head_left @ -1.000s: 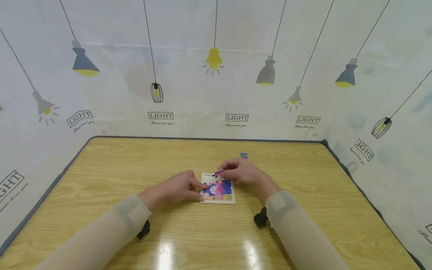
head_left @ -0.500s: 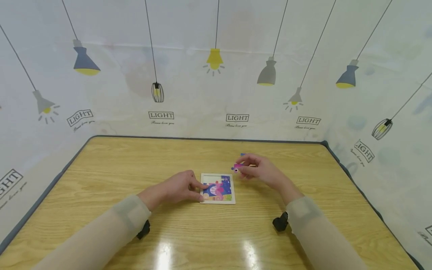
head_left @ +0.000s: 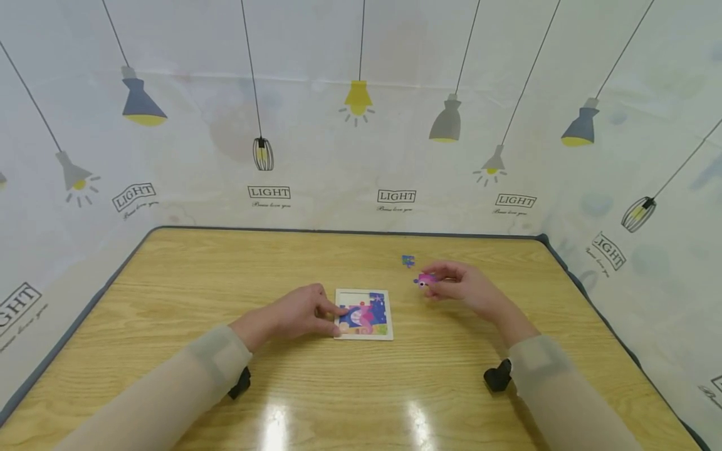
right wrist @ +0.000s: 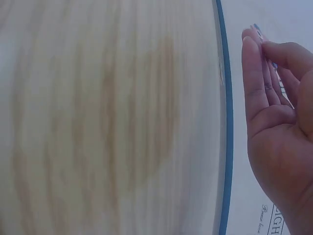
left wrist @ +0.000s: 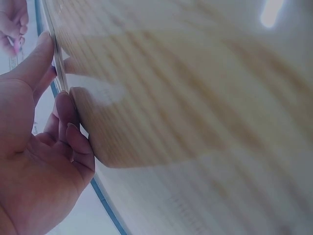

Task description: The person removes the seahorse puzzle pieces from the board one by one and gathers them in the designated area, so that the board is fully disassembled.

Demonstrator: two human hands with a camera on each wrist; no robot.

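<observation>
A square jigsaw puzzle board with a pale frame lies on the table, partly filled with blue and pink pieces. An unfilled pale area shows at its upper left. My left hand rests at the board's left side, index fingertip on the picture and thumb at the near-left corner; in the left wrist view that hand has its thumb along the board edge. To the right of the board, my right hand pinches a pink puzzle piece with an eye on it. The right wrist view shows this hand holding the thin piece edge-on.
One blue puzzle piece lies on the wooden table behind the board, to the left of my right hand. A wall sheet printed with lamps stands behind the table's dark edge.
My right hand has lifted the pink puzzle piece off the board's upper area and carried it right, uncovering the blue piece behind. The left hand stays on the board.
</observation>
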